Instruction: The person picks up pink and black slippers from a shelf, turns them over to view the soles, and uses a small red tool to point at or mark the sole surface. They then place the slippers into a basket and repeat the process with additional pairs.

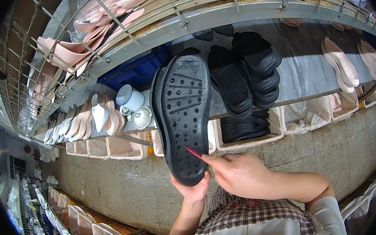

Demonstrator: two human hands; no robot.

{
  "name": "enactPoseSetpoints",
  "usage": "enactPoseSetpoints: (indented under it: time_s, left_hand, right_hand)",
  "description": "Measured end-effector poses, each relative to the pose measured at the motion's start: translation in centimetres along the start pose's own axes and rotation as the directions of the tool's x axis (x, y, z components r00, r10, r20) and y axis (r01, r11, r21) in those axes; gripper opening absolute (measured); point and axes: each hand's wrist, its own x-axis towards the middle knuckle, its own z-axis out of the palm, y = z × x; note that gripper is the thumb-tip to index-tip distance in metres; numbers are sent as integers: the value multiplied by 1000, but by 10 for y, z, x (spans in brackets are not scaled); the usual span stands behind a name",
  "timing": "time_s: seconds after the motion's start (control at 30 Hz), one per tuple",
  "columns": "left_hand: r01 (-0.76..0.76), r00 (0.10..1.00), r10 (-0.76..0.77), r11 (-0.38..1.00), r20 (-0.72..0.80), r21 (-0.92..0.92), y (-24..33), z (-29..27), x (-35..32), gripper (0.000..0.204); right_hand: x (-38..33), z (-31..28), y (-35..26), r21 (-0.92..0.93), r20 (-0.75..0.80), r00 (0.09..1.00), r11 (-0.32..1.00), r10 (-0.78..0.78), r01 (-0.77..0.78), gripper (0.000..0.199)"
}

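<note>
A black shoe sole (185, 113), dotted with small holes and crossed by a few grooves, is held up in front of me. My left hand (193, 187) grips its lower end from underneath, fingers partly hidden behind it. Pinched in my right hand (241, 173) is a thin red pen-like tool (194, 153), its tip at one of the holes in the lower half of the sole. Behind the held sole, the edge of at least one more black sole (158, 92) shows. More black soles (255, 65) lie stacked on the grey bench to the right.
Beyond the sole runs a grey bench (301, 51) with pink soles (340, 63). A white enamel mug (130, 98) and a blue crate (134, 70) stand left. Lined bins, one holding black pieces (245, 128), sit under the bench. A wire rack (175, 9) with pink pieces hangs above.
</note>
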Motion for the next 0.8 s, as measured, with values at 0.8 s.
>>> enactPoseSetpoints:
  time_s: [0.8]
  left_hand:
    - [-77, 984, 107, 976, -142, 201, 11, -6, 3, 66]
  right_hand:
    - [5, 2, 1, 83, 79, 996, 996, -40, 33, 36]
